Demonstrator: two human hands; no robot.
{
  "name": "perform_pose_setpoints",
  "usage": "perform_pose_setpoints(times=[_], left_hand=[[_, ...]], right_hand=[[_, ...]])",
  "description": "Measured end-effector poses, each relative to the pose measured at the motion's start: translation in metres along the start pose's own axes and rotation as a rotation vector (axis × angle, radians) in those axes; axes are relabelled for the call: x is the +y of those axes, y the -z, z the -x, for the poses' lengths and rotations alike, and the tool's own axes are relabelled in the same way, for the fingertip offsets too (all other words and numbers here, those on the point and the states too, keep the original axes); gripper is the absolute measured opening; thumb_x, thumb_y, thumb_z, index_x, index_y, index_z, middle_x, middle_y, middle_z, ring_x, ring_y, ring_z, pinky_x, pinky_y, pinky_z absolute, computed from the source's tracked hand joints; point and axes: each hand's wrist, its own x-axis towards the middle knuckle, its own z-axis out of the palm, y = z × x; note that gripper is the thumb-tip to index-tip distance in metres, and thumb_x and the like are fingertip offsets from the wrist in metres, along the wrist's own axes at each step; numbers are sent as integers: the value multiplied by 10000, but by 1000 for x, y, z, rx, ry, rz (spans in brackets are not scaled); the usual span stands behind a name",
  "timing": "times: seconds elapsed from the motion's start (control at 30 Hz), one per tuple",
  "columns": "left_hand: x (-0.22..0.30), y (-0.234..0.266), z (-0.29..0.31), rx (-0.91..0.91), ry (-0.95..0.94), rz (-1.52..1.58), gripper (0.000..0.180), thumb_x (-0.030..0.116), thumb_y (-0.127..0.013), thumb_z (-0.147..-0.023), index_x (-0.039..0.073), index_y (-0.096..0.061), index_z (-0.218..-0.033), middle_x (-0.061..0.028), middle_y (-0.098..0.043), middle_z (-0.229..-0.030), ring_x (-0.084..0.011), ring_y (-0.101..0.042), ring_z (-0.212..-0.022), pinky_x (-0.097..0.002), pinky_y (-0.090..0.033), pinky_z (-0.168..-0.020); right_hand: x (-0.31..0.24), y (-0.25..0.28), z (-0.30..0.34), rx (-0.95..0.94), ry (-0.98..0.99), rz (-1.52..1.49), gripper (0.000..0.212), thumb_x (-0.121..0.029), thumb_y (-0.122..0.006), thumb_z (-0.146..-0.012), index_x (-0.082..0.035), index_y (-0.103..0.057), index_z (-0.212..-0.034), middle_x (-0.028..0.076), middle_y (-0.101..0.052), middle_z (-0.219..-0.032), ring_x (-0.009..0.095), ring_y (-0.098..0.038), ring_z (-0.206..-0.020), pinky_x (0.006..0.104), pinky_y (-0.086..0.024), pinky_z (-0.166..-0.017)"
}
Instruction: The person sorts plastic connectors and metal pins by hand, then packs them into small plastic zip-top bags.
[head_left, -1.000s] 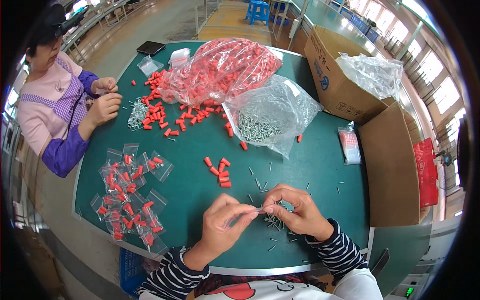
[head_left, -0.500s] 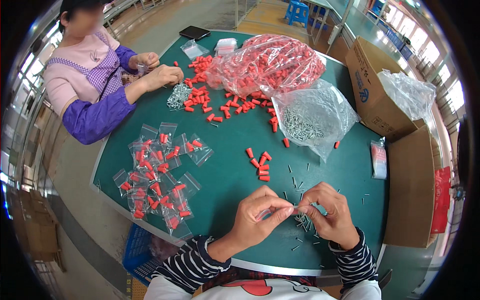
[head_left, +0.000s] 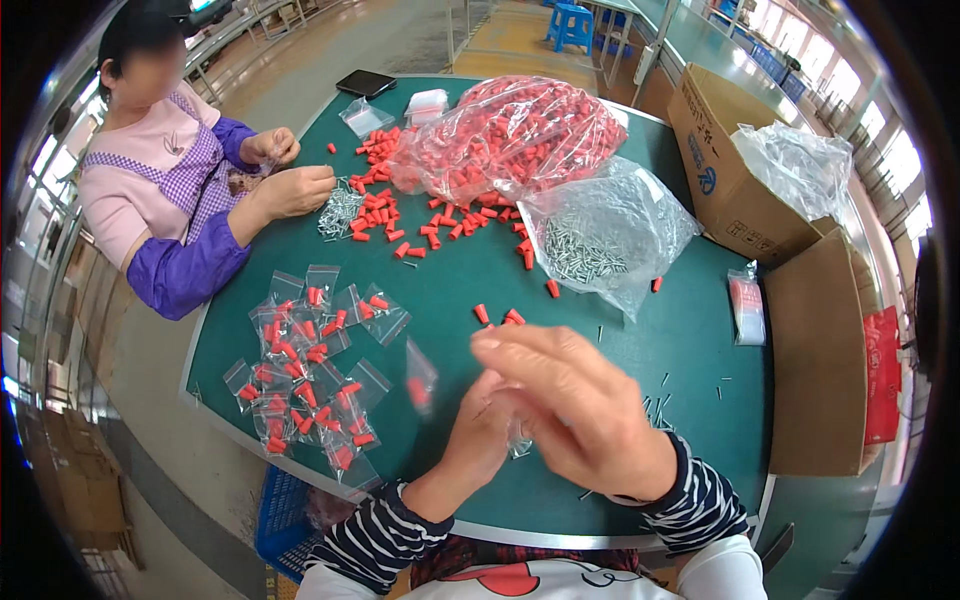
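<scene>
My right hand is in front of my left, its fingers stretched out toward the left and holding nothing that I can see. My left hand is palm-in behind it, with its fingers mostly hidden. Below the right palm a bit of clear plastic shows; what it belongs to is unclear. Left of my hands, a small clear zip bag with a red piece inside is in the air, blurred and touched by neither hand. Red tapered plastic caps lie just beyond my fingers. Loose silver screws lie beside my right wrist.
Filled zip bags are piled on the left of the green table. Farther back are a big bag of red caps and a bag of screws. Cardboard boxes stand right. A co-worker works at the far left.
My hands have come apart from their fingertip pinch, and the right has swung left across the left hand. A zip bag is now flying leftward. The view has shifted slightly.
</scene>
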Motion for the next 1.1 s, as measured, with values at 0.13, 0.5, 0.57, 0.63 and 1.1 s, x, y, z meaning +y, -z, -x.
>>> perform_pose_setpoints(times=[0.13,0.5,0.57,0.63,1.1], left_hand=[[-2,6,-2,4,-13,-111,258,273,-589,-980,41,-587,-1094,-49,-657,-976,-122,-630,-845,-245,-488,-656],[-18,6,-1,-163,-157,-326,115,44,-766,-818,19,-679,-889,-39,-598,-949,-95,-563,-733,-231,-464,-632],[-15,3,-2,-185,-167,-348,110,62,-757,-832,9,-686,-898,-38,-592,-945,-83,-541,-701,-220,-444,-600],[-5,-3,2,-193,50,-258,139,109,-725,-872,-7,-697,-944,-40,-614,-917,-59,-506,-649,-202,-386,-531],[-7,-1,5,-97,-332,-640,96,-4,-776,-786,8,-696,-839,-65,-638,-822,-97,-576,-714,-227,-454,-616]], right_hand=[[16,19,29,44,-171,46,333,-5,-711,-796,-10,-625,-1118,129,-651,-1014,274,-637,-896,342,-503,-763],[22,3,107,-6,-794,-461,226,-123,-758,-845,2,-666,-1008,50,-644,-883,112,-627,-785,253,-508,-690],[23,3,111,21,-768,-462,173,-116,-731,-867,8,-663,-966,44,-635,-852,98,-606,-746,252,-503,-663],[25,4,114,7,-769,-471,136,-102,-695,-887,15,-649,-940,36,-623,-836,86,-578,-730,249,-494,-667],[26,22,116,129,-720,-315,152,-77,-678,-882,11,-648,-1001,66,-606,-878,118,-595,-747,254,-478,-670]])
